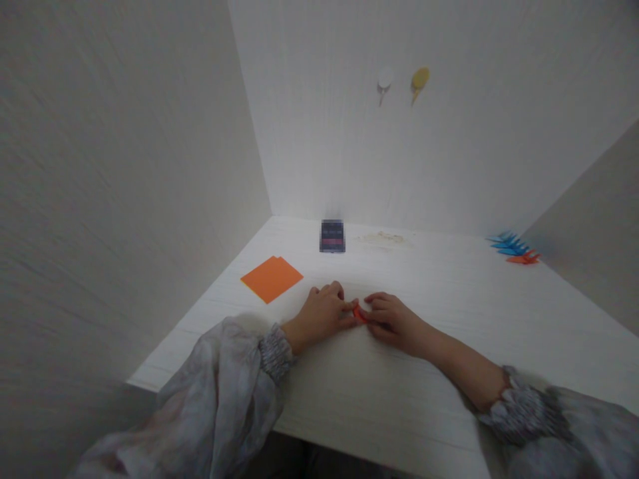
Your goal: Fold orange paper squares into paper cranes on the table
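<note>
Between my two hands, low over the middle of the white table, is a small folded piece of orange-red paper point(358, 313). My left hand point(327, 311) pinches its left side with thumb and finger. On the other side, the fingers of my right hand point(394, 322) close on the paper's right end. Most of the paper is covered by fingertips, so its exact shape cannot be made out. A stack of square orange paper sheets point(272, 279) lies on the table to the left of my left hand.
A dark pixelated object point(332, 236) stands near the back wall. Several folded blue paper pieces point(512, 244) and an orange-red one point(524, 258) sit at the back right. Two hooks, one white point(385, 80) and one yellow point(420, 78), are on the wall. Side panels flank the table point(449, 286).
</note>
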{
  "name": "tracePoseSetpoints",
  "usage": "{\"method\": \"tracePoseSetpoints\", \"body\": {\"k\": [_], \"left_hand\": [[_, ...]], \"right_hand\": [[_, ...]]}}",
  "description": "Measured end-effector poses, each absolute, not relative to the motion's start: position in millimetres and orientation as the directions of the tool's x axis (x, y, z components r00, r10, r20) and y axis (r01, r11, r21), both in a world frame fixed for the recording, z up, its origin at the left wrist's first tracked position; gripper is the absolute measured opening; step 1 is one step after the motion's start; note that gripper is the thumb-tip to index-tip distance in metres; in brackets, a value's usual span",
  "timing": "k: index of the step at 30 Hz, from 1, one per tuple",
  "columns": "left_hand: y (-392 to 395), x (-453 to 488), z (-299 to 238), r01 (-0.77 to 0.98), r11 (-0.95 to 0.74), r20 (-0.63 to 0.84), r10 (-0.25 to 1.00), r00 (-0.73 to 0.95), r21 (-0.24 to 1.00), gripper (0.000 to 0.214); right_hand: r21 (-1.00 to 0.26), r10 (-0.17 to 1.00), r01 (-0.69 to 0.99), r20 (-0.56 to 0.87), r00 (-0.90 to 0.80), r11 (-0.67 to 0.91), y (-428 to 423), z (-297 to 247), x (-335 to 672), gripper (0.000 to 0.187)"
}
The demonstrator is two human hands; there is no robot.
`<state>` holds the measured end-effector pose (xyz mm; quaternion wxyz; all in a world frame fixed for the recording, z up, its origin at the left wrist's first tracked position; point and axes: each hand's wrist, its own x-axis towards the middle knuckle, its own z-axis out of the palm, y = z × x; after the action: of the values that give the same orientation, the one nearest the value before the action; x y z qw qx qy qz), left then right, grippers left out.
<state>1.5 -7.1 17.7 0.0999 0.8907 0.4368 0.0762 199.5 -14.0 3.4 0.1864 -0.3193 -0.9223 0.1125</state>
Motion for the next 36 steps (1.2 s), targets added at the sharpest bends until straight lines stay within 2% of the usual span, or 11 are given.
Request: {"method": "tracePoseSetpoints", "body": {"k": [5, 13, 20, 28, 36], "left_hand": [[-9, 4, 24, 0.764, -0.593, 0.035, 0.795, 0.606, 0.253, 0.047], [-10, 3, 22, 0.76, -0.589, 0.075, 0.801, 0.594, 0.276, 0.047], [-8, 1, 18, 0.76, -0.596, 0.07, 0.797, 0.6, 0.261, 0.046], [-6, -1, 18, 0.722, -0.614, 0.09, 0.778, 0.622, 0.317, 0.04], [1, 1, 13, 0.664, -0.631, 0.16, 0.762, 0.627, 0.401, 0.029]], "right_hand": [[-0.308, 0.672, 0.601, 0.248, -0.698, 0.737, -15, 8, 196, 0.016], [-0.418, 0.705, 0.575, 0.306, -0.64, 0.703, -12, 2, 202, 0.023], [-0.172, 0.585, 0.559, 0.269, -0.765, 0.811, -19, 8, 198, 0.024], [-0.171, 0.618, 0.604, 0.38, -0.688, 0.778, -25, 5, 193, 0.024], [-0.002, 0.595, 0.645, 0.389, -0.704, 0.764, -24, 5, 186, 0.024]]}}
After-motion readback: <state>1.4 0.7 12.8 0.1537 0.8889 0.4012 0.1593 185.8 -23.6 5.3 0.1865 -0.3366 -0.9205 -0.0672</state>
